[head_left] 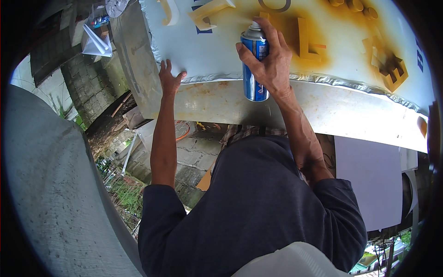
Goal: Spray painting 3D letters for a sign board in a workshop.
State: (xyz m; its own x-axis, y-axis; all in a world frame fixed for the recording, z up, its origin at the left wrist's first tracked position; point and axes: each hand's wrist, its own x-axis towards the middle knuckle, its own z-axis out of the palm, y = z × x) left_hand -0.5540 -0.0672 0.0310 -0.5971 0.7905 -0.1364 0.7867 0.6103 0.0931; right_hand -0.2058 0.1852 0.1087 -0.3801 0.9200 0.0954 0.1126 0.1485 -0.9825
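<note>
My right hand (274, 62) is wrapped round a blue spray can (254, 90), its index finger on the white nozzle. A faint mist shows by the nozzle. Below the can lies a pale sheet (203, 53) with a crinkled silvery edge. Cut-out letters coated yellow, such as an L-shaped letter (308, 46) and an E-shaped letter (393, 74), rest on it amid yellow-orange overspray. At the sheet's near left corner my left hand (170, 81) lies with fingers spread, holding nothing.
The sheet lies on a metal-topped table (207, 99) with rust stains. At the far left, a white box (98, 44) holds white rolls and a can. A white panel (369, 184) stands under the table's right side. A large grey surface (50, 184) rises at the left.
</note>
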